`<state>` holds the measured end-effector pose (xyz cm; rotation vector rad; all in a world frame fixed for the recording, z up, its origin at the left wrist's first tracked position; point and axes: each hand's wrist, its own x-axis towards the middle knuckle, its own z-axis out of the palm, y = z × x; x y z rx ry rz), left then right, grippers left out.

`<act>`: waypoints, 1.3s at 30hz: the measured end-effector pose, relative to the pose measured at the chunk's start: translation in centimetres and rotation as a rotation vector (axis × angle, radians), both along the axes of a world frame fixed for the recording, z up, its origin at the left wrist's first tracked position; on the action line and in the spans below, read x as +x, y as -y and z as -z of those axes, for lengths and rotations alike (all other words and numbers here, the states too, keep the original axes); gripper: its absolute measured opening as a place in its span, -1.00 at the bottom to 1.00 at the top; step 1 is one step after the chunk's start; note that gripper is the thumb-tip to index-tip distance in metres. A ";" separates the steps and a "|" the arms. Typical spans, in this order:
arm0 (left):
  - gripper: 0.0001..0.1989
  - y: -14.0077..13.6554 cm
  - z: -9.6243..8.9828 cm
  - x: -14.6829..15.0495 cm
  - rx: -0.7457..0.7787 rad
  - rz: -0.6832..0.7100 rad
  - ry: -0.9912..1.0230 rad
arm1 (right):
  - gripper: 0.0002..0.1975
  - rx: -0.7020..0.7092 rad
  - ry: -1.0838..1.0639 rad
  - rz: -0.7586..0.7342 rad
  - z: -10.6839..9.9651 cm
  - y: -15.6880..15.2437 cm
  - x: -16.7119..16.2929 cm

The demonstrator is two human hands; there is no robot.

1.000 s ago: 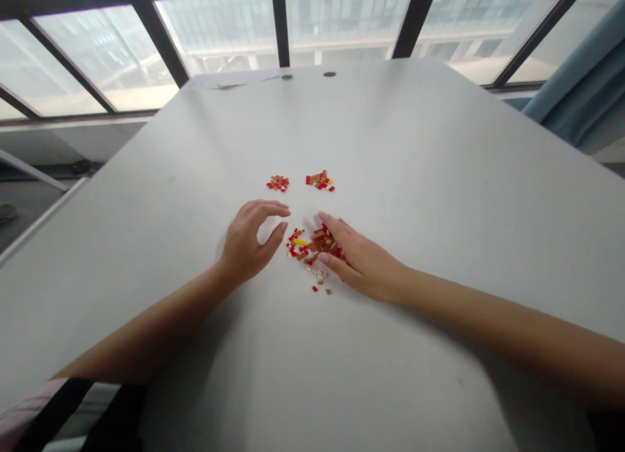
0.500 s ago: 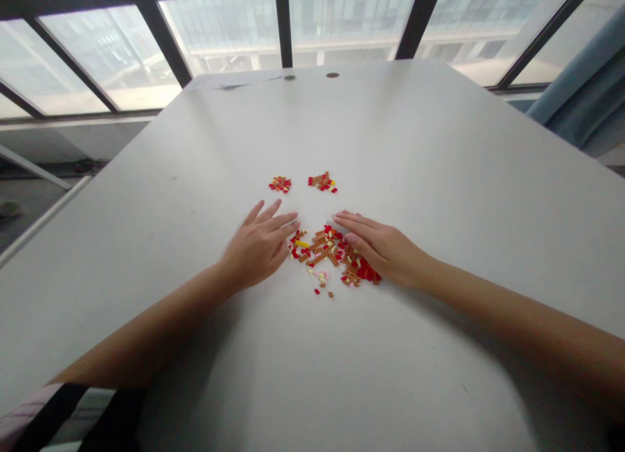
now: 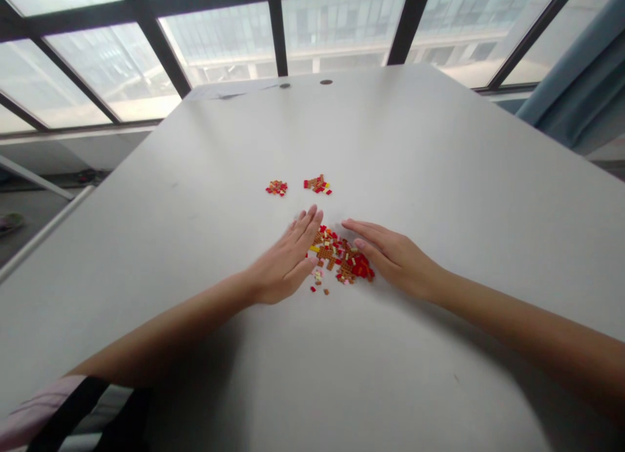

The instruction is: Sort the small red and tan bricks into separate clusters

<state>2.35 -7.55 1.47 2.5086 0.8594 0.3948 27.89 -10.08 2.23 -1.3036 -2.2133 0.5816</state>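
Between left grip (image 3: 287, 260) and right grip (image 3: 391, 255), both parted, the toy-brick pile (image 3: 338, 251) is left loose. Beyond, two brick clusters (image 3: 277, 188) (image 3: 317, 185) are set aside.

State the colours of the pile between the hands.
The pile is mostly brown and red, with cream and yellow bits; best seen in the head view.

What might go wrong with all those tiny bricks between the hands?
Pieces might spill out of the big heap of red, brown and cream toy bricks, since the left hand and right hand leave gaps between them.

The smaller red, brown and yellow pile lies just beyond the left fingertips, so a forward push could mix it in.

The loose little red piece sits apart on the near side and might get missed.
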 end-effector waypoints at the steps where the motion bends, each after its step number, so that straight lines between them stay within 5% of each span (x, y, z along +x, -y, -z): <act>1: -0.28 0.1 -0.1 0.1 -0.029 0.013 0.051 | -0.50 0.001 -0.008 0.006 0.0 0.2 -0.1; 9: -0.39 -0.3 0.1 -1.4 -0.118 -0.111 0.340 | -0.53 -0.013 -0.044 0.022 -0.4 1.1 -0.2; 17: -0.26 1.3 0.4 -0.9 0.054 -0.164 -0.131 | -0.55 0.016 -0.048 0.015 -0.9 2.9 -0.2; 27: 0.22 2.7 0.8 1.8 0.223 -0.188 -0.146 | -0.56 -0.017 -0.140 0.159 -0.4 3.8 0.1; 39: 0.01 1.5 -0.1 3.5 0.195 -0.229 -0.183 | -0.57 -0.055 -0.470 0.406 0.7 0.2 -5.4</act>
